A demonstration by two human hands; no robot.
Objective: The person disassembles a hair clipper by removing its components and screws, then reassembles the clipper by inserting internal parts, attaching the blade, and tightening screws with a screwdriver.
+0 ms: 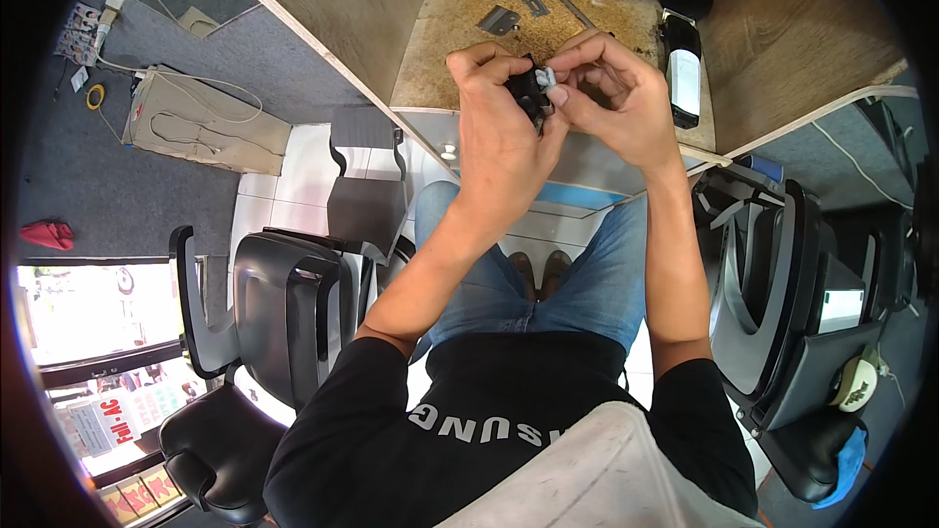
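"What's the pose?"
"Left hand and right hand meet above the near edge of the table. The left, fingers curled, grips one black part; the right pinches one white piece beside it."
"Which way does the black part lie?"
"Long axis roughly fore-and-aft, far end slanting left. Two metal plates lie beyond."
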